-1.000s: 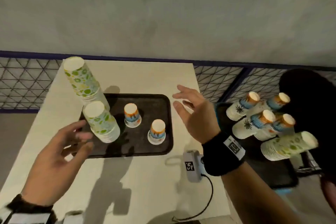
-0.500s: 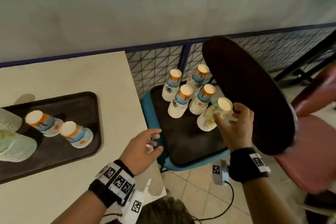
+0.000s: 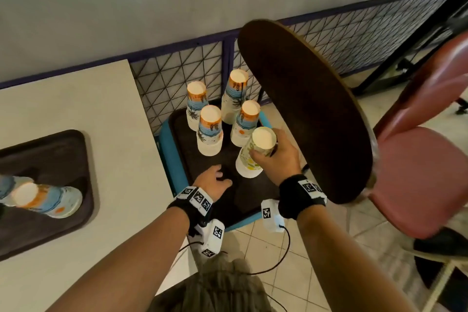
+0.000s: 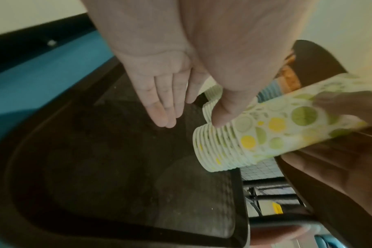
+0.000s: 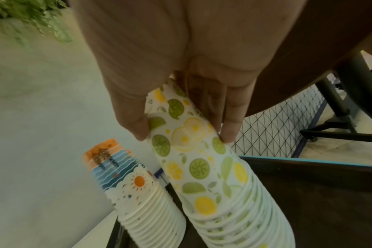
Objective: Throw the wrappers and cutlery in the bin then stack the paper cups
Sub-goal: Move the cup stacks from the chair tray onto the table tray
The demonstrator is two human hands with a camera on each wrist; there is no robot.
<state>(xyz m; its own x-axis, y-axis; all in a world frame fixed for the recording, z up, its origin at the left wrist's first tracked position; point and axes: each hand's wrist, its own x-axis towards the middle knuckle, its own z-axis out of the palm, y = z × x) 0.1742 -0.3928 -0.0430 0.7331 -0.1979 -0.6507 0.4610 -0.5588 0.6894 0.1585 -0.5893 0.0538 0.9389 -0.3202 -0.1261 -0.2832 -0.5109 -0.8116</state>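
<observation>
My right hand (image 3: 272,157) grips a stack of lemon-and-lime paper cups (image 3: 254,152) near its top, tilted, rims down over a dark tray (image 3: 228,200) on a blue seat. In the right wrist view thumb and fingers (image 5: 229,127) wrap the lemon stack (image 5: 204,167). Several stacks of beach-print cups (image 3: 210,132) stand upside down behind it. My left hand (image 3: 215,181) hovers open and empty just left of the stack, fingers (image 4: 161,107) straight above the tray (image 4: 96,167). More beach-print cups (image 3: 45,200) lie on a dark tray (image 3: 63,149) on the table.
A dark round tabletop (image 3: 311,114) overhangs the tray at the right. A pink chair (image 3: 417,175) stands further right. The cream table (image 3: 106,134) edges the blue seat (image 3: 169,154) on the left, with a wire mesh fence (image 3: 177,83) behind.
The view swung right from the table to the seat tray. My right hand took hold of the lemon stack and tilts it; my left hand reached in beside it.
</observation>
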